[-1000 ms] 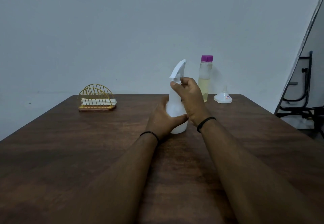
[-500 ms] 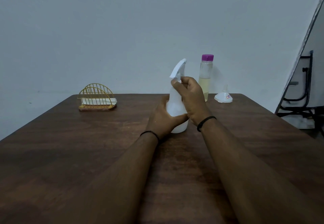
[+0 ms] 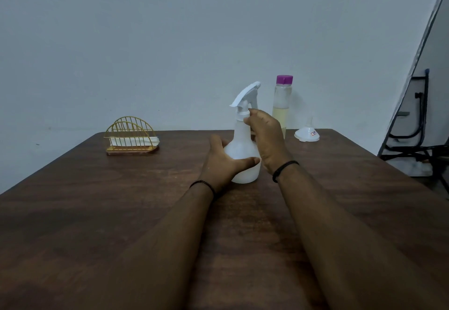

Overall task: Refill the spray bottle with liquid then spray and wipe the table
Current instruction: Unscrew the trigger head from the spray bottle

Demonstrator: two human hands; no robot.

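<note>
- Both forearms ran off the bottom edge across the brown surface (image 3: 97, 212), each wrist wearing a dark band.
- The left hand (image 3: 220, 164) cupped the base of the spray bottle (image 3: 243, 149), thumb across its front; its fingers lay hidden behind the body.
- The right hand (image 3: 266, 137) curled its fingers round the bottle's neck, covering part of it.
- The bottle stood upright mid-surface, contents unreadable.
- Behind stood a purple-capped bottle (image 3: 283, 105) of yellowish liquid, partly blocked by the right hand.
- A small funnel (image 3: 306, 133) sat far right, a wire napkin holder (image 3: 131, 137) far left.
</note>
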